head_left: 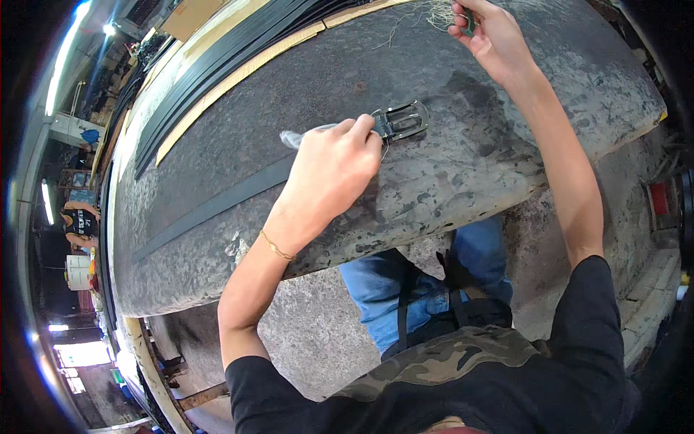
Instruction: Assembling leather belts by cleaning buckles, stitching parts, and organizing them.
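Observation:
My left hand (336,163) is closed on the buckle end of a dark belt (224,200). A shiny metal buckle (405,121) sticks out past the fingers, and the strap runs from under the hand toward the table's left side. Crumpled clear plastic (290,139) shows beside the knuckles. At the far edge of the table, my right hand (499,43) is raised, its fingers curled round a small green thing (469,23) whose kind I cannot make out. Right by those fingers lies a tangle of pale threads (437,14).
Long black straps (217,76) lie in a stack along the far left, bordered by cardboard strips (238,78). The worktable (463,166) has a worn, stained dark cover. Another person (81,223) is in the background at left, near a white container (78,272).

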The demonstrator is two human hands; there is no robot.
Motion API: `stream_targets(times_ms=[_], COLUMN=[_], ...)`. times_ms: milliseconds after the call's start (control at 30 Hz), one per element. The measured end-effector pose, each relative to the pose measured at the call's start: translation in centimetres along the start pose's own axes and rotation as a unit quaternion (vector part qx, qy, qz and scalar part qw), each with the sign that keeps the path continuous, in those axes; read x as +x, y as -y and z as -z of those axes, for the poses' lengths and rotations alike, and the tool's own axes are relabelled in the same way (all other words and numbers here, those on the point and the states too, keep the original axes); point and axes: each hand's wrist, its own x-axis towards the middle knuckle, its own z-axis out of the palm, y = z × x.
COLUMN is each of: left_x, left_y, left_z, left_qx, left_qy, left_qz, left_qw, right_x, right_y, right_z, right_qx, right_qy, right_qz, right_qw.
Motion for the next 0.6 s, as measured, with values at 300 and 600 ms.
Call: stream_targets(times_ms=[300, 600], left_x=[1.9, 1.4], left_y=[0.1, 1.8], left_z=[0.0, -0.4], left_qx=[0.018, -0.118], left_qy=[0.042, 0.041], left_qz=[-0.02, 0.044], left_qw=[0.999, 0.991], right_x=[0.1, -0.4], right_y=[-0.1, 0.5], right_z=[0.4, -0.5], right_qx=[-0.003, -0.016], right_qy=[-0.008, -0.001], right_qz=[0.003, 0.003], right_qw=[1.0, 1.0])
